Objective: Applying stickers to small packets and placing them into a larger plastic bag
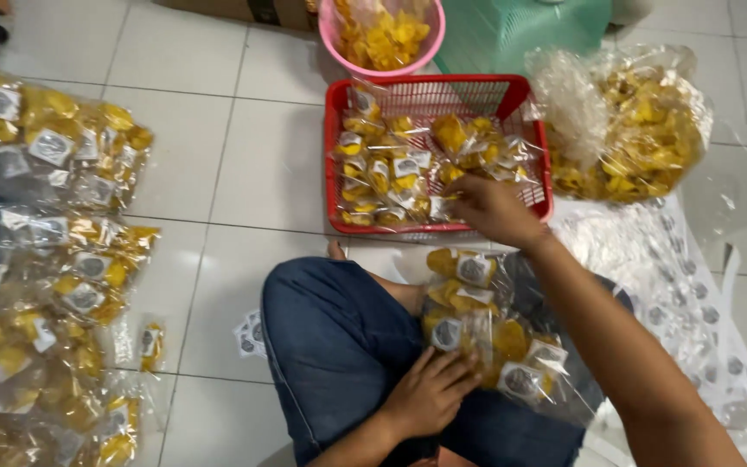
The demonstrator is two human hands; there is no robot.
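At the centre of the frame, the right hand (488,207) reaches into the red basket (339,164), fingers closed on a chip packet (444,206); lower down, the left hand (430,393) rests open-fingered against the lap's packet stack (486,324).

Floor (218,173): person seated on it at 6 o'clock, legs crossed.
Lap: stack of snack packets (486,333); left hand (430,393) rests against its 7 o'clock side.
Basket (525,95): on the floor at 12 o'clock, just beyond the knees, holding more packets; right hand (490,207) at its near rim, on the packets.
Bowl (339,43): behind the basket, chips in it.
Large bag of chips (641,130): at 2 o'clock, touching the basket's side.
Sticker sheets (693,294): on the floor at 3 o'clock.
Packet piles (54,259): on the floor from 8 to 10 o'clock.
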